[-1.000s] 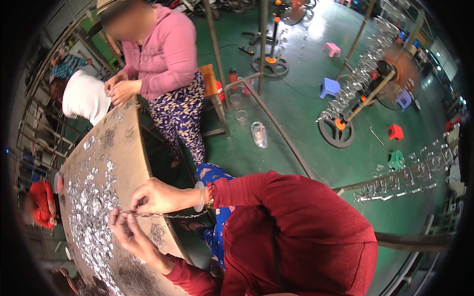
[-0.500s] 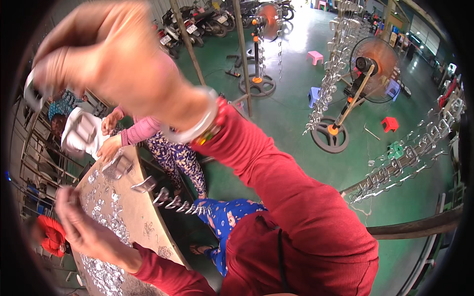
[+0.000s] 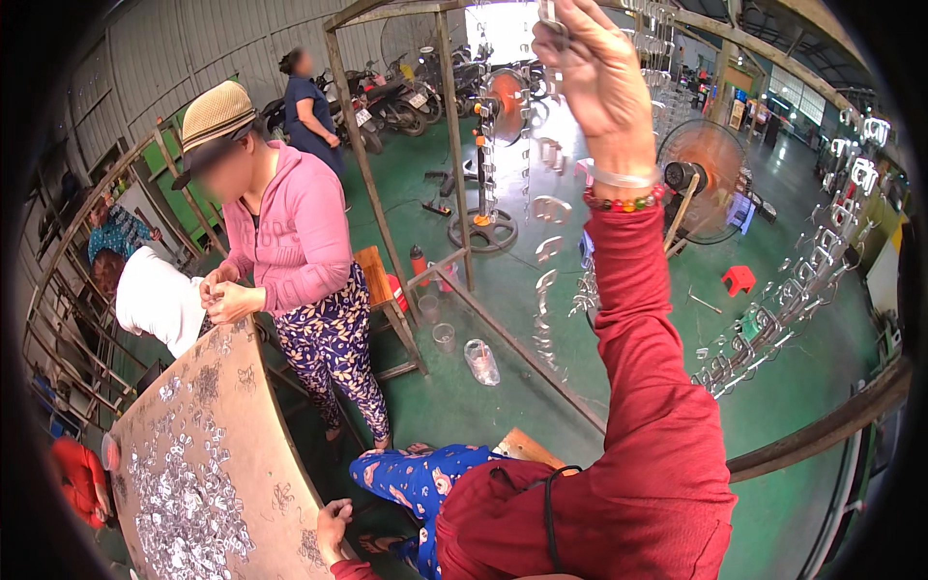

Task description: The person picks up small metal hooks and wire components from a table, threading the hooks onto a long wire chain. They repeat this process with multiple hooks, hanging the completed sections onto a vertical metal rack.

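Right arm raised steeply overhead, its red sleeve point(image 3: 643, 387) running from the lower middle of the view up to the wrist, which carries a pale bangle point(image 3: 619, 178) and a bead bracelet point(image 3: 623, 203). The right hand point(image 3: 590, 77) is at the top of the view, back of the hand toward the camera, fingers curled and pinched on the upper end of a string of metal pieces point(image 3: 546, 208). The string hangs down from the hand in front of the green floor point(image 3: 541, 290), its shiny pieces spaced along it and blurred toward the lower end.

Left hand point(image 3: 333, 520) low in the view, resting at the near edge of the table point(image 3: 261, 425); fingers loosely curled, touching the board. Whether it holds anything cannot be told. A heap of small metal pieces point(image 3: 188, 503) lies on the table, to the left of this hand and apart from it.

Across the table stands a person in a pink jacket point(image 3: 300, 237) and straw hat point(image 3: 215, 111), both hands together at chest height above the table's far end. A wooden stool point(image 3: 379, 280) stands just beside that person. Further strings of pieces hang from a rack point(image 3: 812, 290) on the right, and a fan point(image 3: 710, 179) stands behind the raised arm.
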Available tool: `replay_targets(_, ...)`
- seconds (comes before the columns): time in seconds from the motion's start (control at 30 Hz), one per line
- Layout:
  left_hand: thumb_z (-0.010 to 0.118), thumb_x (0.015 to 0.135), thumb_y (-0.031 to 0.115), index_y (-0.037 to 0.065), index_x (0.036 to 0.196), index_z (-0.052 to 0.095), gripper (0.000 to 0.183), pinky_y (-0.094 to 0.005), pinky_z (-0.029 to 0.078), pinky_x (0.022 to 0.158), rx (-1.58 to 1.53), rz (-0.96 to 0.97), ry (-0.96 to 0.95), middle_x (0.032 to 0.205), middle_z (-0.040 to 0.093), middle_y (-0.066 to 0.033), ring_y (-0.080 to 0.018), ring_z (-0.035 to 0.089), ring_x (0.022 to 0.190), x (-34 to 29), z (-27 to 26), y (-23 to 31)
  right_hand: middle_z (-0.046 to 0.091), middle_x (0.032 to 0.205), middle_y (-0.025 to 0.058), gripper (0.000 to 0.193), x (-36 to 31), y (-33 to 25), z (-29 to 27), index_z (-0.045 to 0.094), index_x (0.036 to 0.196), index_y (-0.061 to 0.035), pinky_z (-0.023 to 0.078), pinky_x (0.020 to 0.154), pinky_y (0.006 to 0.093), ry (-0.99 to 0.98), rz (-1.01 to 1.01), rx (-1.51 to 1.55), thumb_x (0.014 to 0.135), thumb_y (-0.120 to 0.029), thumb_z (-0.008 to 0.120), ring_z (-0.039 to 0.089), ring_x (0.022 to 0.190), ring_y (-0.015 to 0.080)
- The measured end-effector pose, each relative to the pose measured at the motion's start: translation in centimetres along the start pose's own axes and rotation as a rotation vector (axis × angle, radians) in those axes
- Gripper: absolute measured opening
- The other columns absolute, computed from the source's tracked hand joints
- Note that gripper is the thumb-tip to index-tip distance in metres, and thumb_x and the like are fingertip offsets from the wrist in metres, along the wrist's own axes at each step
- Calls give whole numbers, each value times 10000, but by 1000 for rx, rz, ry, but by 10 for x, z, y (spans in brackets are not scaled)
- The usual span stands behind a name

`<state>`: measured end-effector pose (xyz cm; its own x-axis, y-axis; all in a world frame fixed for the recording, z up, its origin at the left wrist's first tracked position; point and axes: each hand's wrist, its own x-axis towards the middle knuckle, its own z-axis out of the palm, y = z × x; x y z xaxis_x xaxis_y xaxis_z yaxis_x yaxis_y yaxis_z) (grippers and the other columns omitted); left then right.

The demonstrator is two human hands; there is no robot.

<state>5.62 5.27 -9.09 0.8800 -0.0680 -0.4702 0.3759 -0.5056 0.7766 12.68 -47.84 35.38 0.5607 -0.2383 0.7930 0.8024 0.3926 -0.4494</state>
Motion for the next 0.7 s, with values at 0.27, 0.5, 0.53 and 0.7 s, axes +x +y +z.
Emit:
replay_targets(0.27,600,851,93,-8,1107,604,275,-268,461,741,20,71,116,937,639,-80,-144,566,786,2,-7,-23,639,862,60,202,41,-55,-83,626,1018,2,428,628,254,101,-232,-320,827,-61,643,559,733,134)
replay_targets(0.5,592,865,128,8,1110,606,273,-252,465,704,-85,17,90,906,626,-52,-118,548,745,1,3,-14,627,728,-11,109,61,-96,-70,676,835,-17,400,561,187,248,-418,-789,741,-72,681,538,615,59)
replay_targets(0.53,592,864,136,13,1108,608,274,-251,465,701,-76,10,99,901,624,-48,-114,545,742,1,4,-15,618,699,-9,118,65,-97,-73,675,833,-14,390,547,192,295,-409,-921,742,-89,681,527,596,60)
replay_targets(0.7,592,860,197,37,1056,638,257,-249,454,655,-45,235,211,943,624,-36,-91,553,746,-2,-12,-48,664,900,42,268,140,-87,-119,667,1022,-60,408,740,290,223,-274,-1253,813,-227,652,568,832,135)
